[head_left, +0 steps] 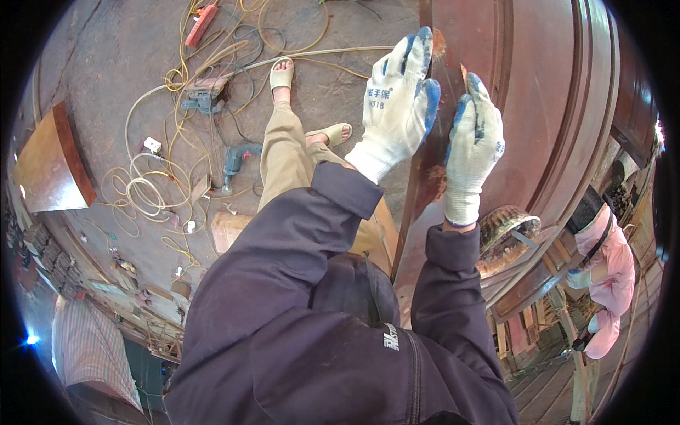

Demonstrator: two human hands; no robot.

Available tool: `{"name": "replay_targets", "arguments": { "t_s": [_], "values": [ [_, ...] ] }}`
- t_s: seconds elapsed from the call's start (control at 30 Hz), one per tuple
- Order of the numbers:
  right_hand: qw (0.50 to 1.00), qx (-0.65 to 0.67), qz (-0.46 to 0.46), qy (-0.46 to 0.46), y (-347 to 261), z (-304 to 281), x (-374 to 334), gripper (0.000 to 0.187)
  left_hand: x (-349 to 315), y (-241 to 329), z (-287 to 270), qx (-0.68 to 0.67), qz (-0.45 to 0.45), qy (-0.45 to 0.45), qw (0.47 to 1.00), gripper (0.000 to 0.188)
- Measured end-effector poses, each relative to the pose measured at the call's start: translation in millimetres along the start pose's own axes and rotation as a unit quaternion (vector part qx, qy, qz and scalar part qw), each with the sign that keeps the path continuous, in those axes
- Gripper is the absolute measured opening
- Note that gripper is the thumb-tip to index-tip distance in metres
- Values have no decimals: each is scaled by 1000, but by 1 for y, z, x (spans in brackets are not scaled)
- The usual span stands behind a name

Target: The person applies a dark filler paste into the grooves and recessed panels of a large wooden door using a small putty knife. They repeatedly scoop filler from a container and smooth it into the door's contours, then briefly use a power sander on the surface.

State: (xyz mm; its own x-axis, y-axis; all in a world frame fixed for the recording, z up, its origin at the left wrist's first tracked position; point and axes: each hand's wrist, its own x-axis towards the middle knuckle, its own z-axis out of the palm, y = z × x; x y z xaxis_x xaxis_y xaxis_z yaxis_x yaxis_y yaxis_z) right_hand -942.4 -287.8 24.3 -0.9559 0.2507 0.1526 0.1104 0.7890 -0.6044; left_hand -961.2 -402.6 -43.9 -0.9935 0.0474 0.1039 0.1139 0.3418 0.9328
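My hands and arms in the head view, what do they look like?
Your left hand and right hand wear off-white gloves with knit cuffs and blue patches on the fingers. Blue printing marks the left glove's back; a little shows on the right. Both sleeves are dark purplish, the left one folded back.

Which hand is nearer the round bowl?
Right. The right hand is up-left of the bowl in view; the left hand is farther up and left.
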Motion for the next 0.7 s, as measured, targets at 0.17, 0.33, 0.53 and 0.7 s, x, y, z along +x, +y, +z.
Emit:
{"name": "replay_targets", "arguments": {
  "t_s": [0.17, 0.33, 0.53, 0.7],
  "values": [
    [999, 9, 43, -15, -2, 2, -1, 27, -18, -2, -9, 19, -37, -46, 998, 63],
    [988, 120, 98, -6, -12, 5, -1, 32, -62, -6, -24, 24, -45, -82, 995, 53],
    [967, 144, 208, -25, -33, -7, -8, 12, -101, -25, -26, -72, -197, -17, 978, 37],
    [986, -12, 141, -87, -58, 6, 4, 11, -74, -33, -47, -110, -173, 18, 979, 30]
  ]
}}
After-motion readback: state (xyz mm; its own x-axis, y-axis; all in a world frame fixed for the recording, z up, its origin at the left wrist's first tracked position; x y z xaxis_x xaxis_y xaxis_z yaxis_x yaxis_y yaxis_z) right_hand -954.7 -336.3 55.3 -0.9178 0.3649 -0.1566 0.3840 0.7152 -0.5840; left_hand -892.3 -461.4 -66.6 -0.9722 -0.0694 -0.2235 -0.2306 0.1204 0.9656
